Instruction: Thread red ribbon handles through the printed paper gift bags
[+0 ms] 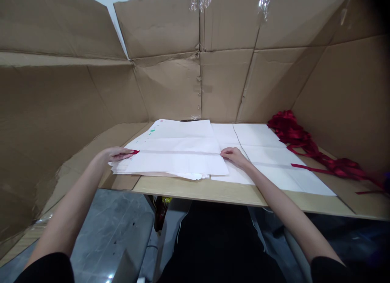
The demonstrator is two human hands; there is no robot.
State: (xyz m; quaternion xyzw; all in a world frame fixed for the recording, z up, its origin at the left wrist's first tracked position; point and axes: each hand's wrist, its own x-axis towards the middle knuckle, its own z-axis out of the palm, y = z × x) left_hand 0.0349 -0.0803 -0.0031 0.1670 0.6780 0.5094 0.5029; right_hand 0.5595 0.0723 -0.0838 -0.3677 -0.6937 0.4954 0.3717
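A stack of white paper sheets (pixel 179 163) lies on the table, its top sheet creased across the middle and marked with green and pink spots at the upper left. At the stack's left edge my left hand (pixel 120 153) is closed on a small piece of red ribbon (pixel 135 152). My right hand (pixel 234 155) pinches the right edge of the top sheet, level with the crease. More white sheets (pixel 274 153) are spread flat to the right of the stack, with a thin dark line across them.
A heap of red ribbon (pixel 286 126) trails along the table's right side, one loose end (pixel 304 167) over the spread sheets. Cardboard walls (pixel 170 83) enclose the back and both sides. The table's wooden front edge (pixel 189 190) runs before my body.
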